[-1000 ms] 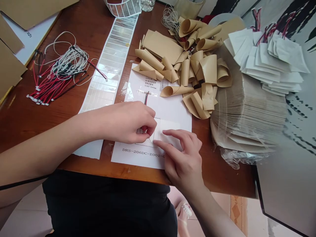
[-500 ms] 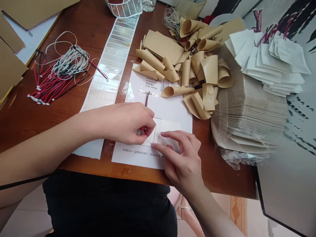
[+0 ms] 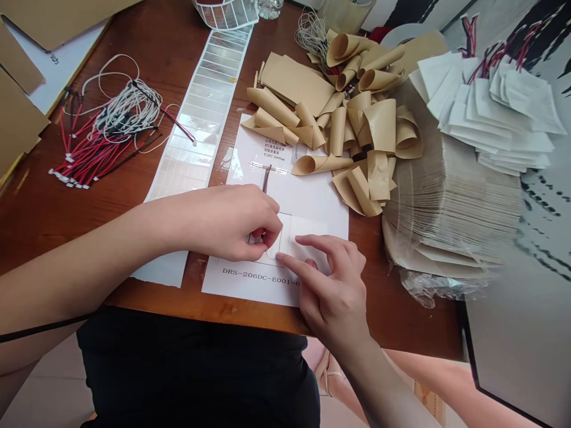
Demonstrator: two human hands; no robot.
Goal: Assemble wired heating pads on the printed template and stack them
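Up on the head view: pinching tight with the left hand (image 3: 252, 223), thumb against curled fingers, on a thin wire (image 3: 270, 256), curved low over the printed sheet (image 3: 312, 196), just above the lettering DRS-206DC-E001. Half spreading the right hand (image 3: 336, 276), gripping nothing, with index fingertip right at the wire's bend; hard to tell if actually touching. Beyond the left knuckles, spot a dark-and-red lead (image 3: 266, 180) under clear tape. Note rolled kraft paper pieces (image 3: 338, 132) overlapping the sheet's far edge. Out left, see the ladder-like label strip (image 3: 196, 119).
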